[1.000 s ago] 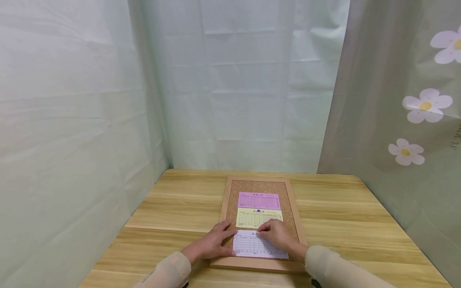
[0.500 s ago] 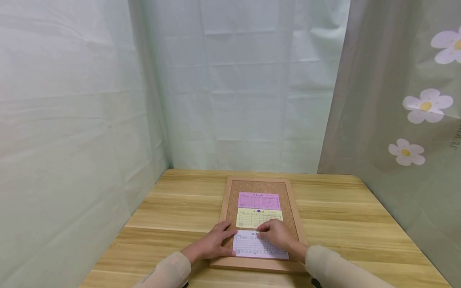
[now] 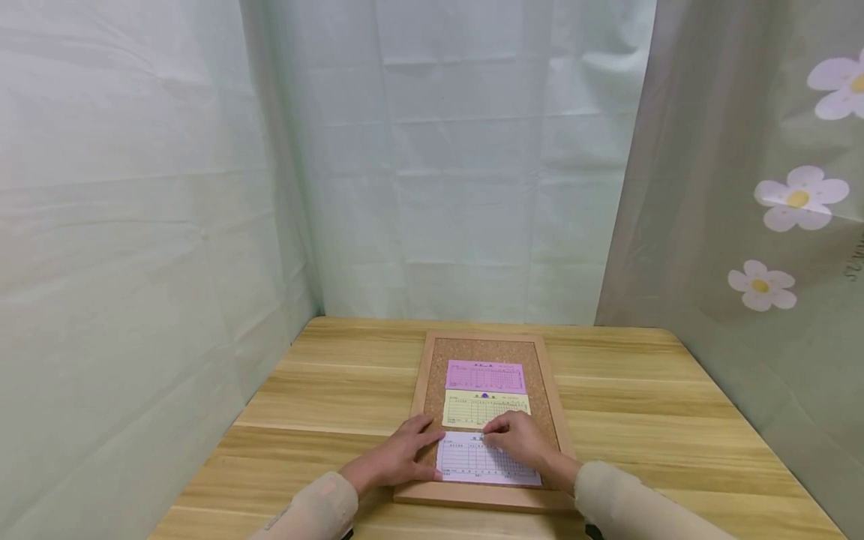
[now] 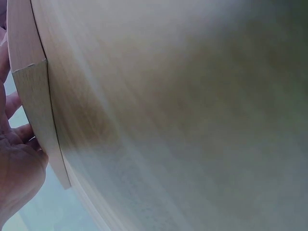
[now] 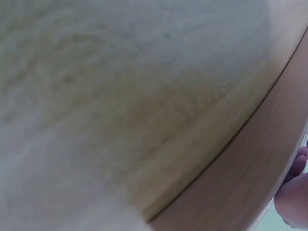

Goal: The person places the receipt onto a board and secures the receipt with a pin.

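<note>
In the head view a white form slip (image 3: 466, 461) lies on the lower part of a framed corkboard (image 3: 486, 349). My left hand (image 3: 403, 452) rests at the board's left side, fingers spread, with fingertips touching the slip's left edge. My right hand (image 3: 520, 437) pinches a small pushpin, mostly hidden by the fingertips, at the slip's top middle. Above lies a yellow slip (image 3: 466, 411) with a purple pushpin (image 3: 484, 395) in its top edge. A pink slip (image 3: 484, 377) sits higher on the cork. The wrist views show mainly table and frame edge, with part of each hand.
The board lies flat on a wood-grain table (image 3: 324, 405), its lower frame edge towards me. Pale curtains (image 3: 459, 187) hang at the left and back. Another curtain, printed with white flowers (image 3: 759, 285), hangs at the right.
Almost nothing differs: both hands keep their places on the board, and the slips lie where they were. The right hand's fingertips shift only very slightly.
</note>
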A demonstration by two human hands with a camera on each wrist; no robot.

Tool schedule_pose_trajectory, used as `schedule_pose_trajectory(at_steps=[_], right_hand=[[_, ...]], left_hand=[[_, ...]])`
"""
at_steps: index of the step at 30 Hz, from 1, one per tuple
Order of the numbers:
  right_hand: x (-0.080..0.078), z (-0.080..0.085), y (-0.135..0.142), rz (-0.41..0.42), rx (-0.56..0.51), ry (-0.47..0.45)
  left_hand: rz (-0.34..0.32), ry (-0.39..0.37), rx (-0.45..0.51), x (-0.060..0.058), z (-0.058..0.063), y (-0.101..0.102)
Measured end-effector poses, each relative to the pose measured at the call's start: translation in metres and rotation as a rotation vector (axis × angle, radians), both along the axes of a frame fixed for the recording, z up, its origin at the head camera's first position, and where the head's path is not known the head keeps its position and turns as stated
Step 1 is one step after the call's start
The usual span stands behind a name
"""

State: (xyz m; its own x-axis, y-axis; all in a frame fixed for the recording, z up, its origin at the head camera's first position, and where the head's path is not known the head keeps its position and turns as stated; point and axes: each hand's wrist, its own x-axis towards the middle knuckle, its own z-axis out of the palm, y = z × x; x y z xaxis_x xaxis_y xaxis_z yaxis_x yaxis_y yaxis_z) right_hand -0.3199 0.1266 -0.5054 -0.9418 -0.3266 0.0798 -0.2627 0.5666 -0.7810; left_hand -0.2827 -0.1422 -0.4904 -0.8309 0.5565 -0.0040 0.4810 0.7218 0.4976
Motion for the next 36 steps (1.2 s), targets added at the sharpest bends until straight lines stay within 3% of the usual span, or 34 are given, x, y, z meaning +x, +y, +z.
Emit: schedule_pose_trajectory(at_steps=[36], right_hand=[[0.0014, 0.0021, -0.0031, -0.013, 0.047, -0.021]], left_hand=[[-0.002, 0.005, 0.000, 0.0006, 0.0010, 0.0001]])
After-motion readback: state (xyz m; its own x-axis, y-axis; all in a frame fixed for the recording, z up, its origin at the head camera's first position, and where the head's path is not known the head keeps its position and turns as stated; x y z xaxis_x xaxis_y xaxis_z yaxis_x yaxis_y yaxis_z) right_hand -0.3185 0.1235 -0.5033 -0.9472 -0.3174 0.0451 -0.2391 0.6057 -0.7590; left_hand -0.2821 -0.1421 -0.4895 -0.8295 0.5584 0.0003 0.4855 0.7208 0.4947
